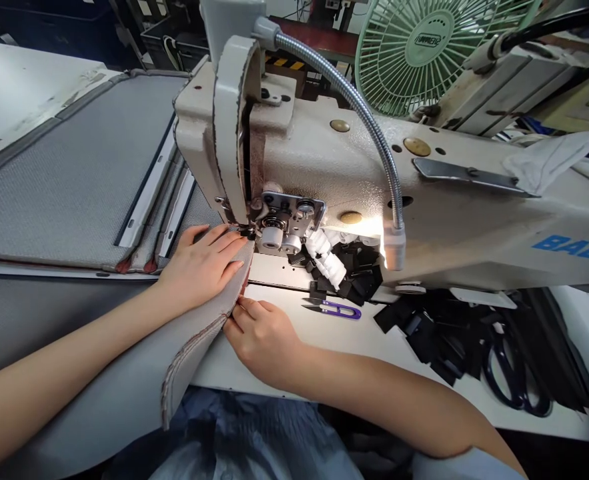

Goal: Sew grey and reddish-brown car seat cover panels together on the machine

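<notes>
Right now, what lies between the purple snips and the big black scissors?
A heap of black pieces, seen in the head view, between the purple snips and the black scissors.

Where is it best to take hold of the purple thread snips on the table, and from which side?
Probably the purple looped handle of the thread snips, pinched from above. They lie flat on the white table, blades pointing left toward the right hand, so come from the right, clear of the tips.
</notes>
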The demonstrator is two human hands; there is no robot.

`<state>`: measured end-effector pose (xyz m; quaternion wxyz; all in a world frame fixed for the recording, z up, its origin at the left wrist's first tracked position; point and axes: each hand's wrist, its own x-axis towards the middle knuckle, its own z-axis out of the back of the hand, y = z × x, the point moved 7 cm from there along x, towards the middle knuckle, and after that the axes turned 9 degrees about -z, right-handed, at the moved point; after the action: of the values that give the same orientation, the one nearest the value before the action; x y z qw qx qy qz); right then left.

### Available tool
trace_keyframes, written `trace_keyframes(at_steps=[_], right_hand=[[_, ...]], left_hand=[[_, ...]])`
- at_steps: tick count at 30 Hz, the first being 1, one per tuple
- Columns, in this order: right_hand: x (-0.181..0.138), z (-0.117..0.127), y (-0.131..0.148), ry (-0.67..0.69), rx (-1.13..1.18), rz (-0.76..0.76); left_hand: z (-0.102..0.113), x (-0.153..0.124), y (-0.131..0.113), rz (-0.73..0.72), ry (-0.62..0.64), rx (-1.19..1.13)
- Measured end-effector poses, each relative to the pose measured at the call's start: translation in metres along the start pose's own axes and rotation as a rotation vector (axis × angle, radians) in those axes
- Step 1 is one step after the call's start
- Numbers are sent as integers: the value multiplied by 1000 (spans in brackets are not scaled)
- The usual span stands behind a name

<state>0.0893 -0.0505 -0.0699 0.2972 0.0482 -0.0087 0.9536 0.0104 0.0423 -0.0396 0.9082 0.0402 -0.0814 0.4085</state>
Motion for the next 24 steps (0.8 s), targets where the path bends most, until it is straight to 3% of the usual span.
trace_keyframes(at_steps=[5,12,19,22,24], right_hand=[[0,-2,-8,14,20,-58],[6,3,-34,-148,99,-142],[12,8,-50,-115,249,-223],[15,18,-51,-101,322,-219],[21,22,-47,-60,378,-192]], left_hand=[[-3,5,4,9,5,-10],[-13,23,22,56,32,5],[-20,36,35,37,67,-6],[-8,29,34,-31,156,-66],[17,13,22,-80,180,-128]])
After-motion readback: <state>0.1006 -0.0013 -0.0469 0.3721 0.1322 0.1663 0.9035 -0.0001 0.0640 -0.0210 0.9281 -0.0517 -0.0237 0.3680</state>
